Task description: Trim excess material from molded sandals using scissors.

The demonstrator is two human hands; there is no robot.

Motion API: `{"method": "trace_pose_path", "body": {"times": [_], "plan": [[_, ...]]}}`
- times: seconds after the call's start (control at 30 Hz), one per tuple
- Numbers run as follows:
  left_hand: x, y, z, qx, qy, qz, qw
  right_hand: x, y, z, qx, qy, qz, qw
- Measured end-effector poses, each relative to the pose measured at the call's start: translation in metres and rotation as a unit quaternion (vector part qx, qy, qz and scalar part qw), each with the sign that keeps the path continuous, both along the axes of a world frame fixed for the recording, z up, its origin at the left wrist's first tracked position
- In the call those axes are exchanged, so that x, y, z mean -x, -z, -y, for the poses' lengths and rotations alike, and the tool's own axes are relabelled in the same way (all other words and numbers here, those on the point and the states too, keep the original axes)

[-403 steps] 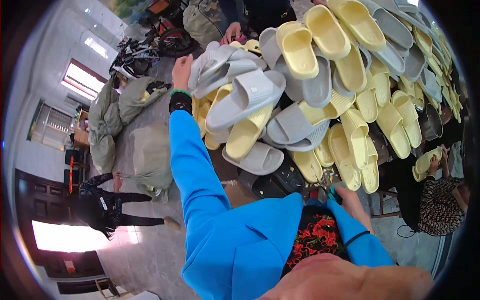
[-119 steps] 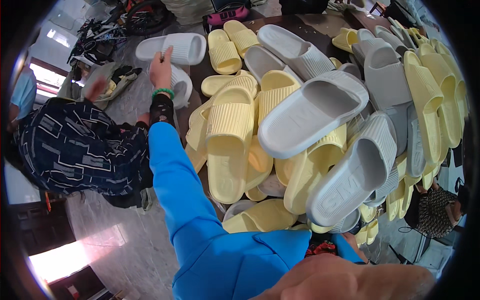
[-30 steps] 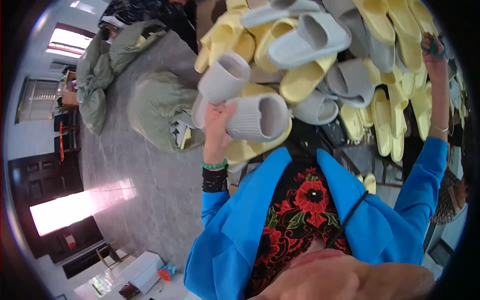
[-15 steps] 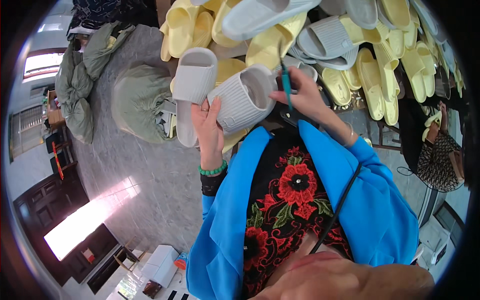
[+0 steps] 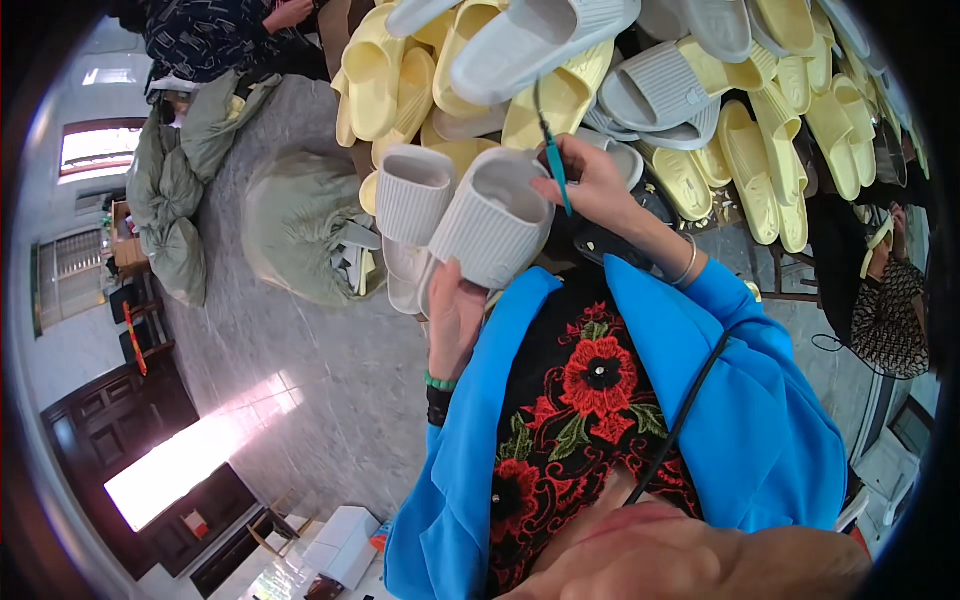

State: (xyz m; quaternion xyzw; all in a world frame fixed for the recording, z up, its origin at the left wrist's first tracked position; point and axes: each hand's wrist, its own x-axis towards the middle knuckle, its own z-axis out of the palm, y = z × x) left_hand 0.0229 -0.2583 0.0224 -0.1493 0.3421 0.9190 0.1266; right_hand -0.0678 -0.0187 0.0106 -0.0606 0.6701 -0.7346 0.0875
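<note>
Two grey slippers with ribbed straps are held up in front of me. My left hand (image 5: 457, 315) grips the nearer slipper (image 5: 478, 238) from below, its fingers partly hidden behind the sole. The other slipper (image 5: 412, 208) stands right beside it on the left; what supports it is hidden. In my right hand (image 5: 600, 185) is a slim teal-handled tool (image 5: 555, 168) with a thin dark end pointing up and away. The thumb of that hand lies at the right rim of the nearer slipper's opening.
Yellow slippers (image 5: 745, 165) and grey slippers (image 5: 655, 85) are heaped ahead and to the right. Stuffed grey-green sacks (image 5: 300, 225) rest on the floor to the left. One person (image 5: 215, 40) is at the far left, another (image 5: 885, 320) at the right holding a yellow slipper.
The slippers have tipped so their openings face up more. My left hand has shifted down toward my body and lower on the sole. My right hand has lowered slightly with the tool.
</note>
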Motion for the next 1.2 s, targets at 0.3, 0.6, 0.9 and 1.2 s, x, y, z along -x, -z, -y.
{"method": "trace_pose_path", "body": {"times": [0.3, 0.6, 0.9, 1.2], "plan": [[0.027, -0.015, -0.027, -0.1, 0.043, 0.037, 0.993, 0.013, -0.074, -0.074, 0.031, 0.086, -0.093, 0.991], [0.029, -0.017, -0.021, 0.148, 0.041, -0.145, 0.977, 0.025, -0.141, -0.161, 0.131, 0.192, -0.157, 0.96], [0.051, -0.001, -0.011, -0.047, 0.038, -0.045, 0.997, 0.004, -0.128, -0.164, 0.216, 0.164, -0.069, 0.96], [0.041, -0.017, -0.006, 0.26, 0.08, -0.273, 0.923, 0.008, -0.202, -0.273, 0.268, 0.279, -0.261, 0.884]]}}
